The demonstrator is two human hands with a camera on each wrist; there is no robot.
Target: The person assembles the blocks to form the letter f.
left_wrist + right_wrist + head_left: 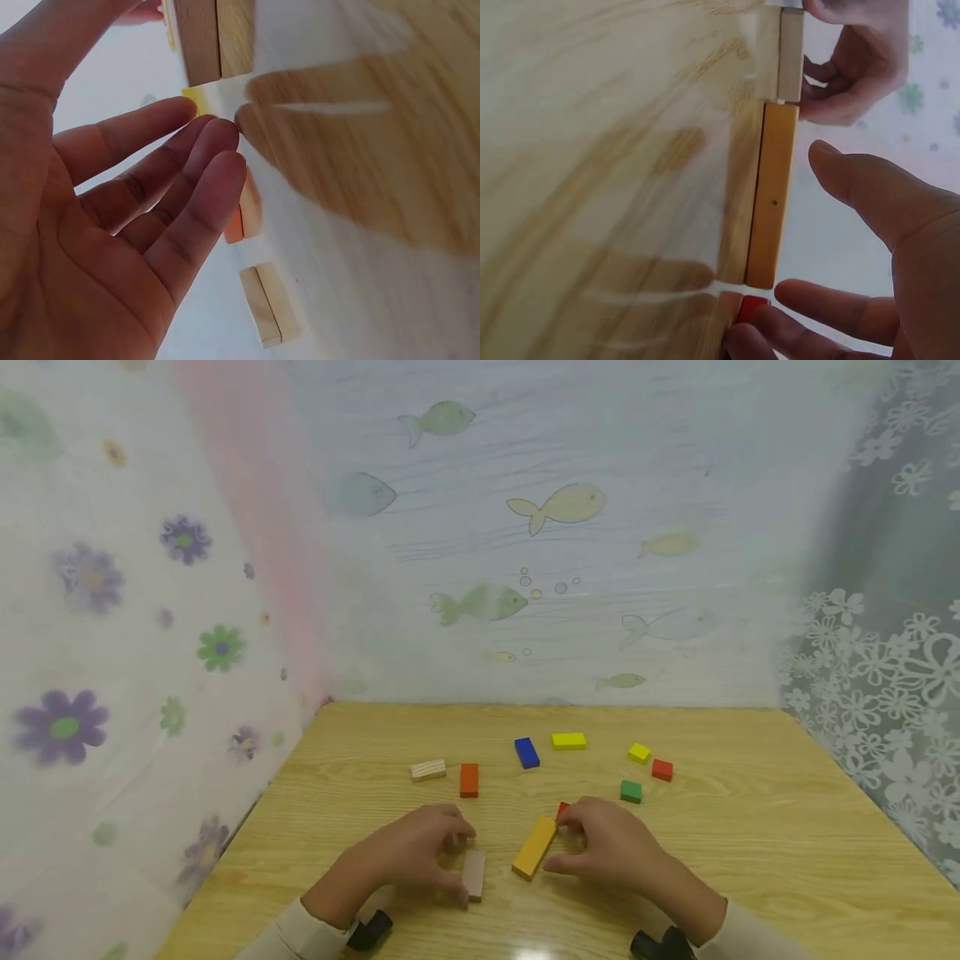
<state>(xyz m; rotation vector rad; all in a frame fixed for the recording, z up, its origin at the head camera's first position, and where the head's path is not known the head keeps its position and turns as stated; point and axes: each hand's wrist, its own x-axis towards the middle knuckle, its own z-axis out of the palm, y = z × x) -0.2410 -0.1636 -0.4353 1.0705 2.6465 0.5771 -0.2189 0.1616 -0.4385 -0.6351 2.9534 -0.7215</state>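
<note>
In the head view my left hand [420, 852] curves loosely beside a pale wooden block [474, 875]. Its thumb is by the near end and its fingertips by the far end, with a small gap at the fingertips in the left wrist view. A long orange-yellow block [535, 847] lies slanted on the table. Just right of it rests my right hand [611, 843], thumb and fingers spread apart and not around the block. Partly hidden by the right fingers is a red block [563, 811]; whether they touch it I cannot tell.
Farther back on the wooden table [360, 735] lie a striped wood block [428, 770], an orange-red block [469, 780], a blue block [527, 752] and a long yellow block [568, 741]. To the right are small yellow [639, 752], red [662, 769] and green [631, 791] blocks.
</note>
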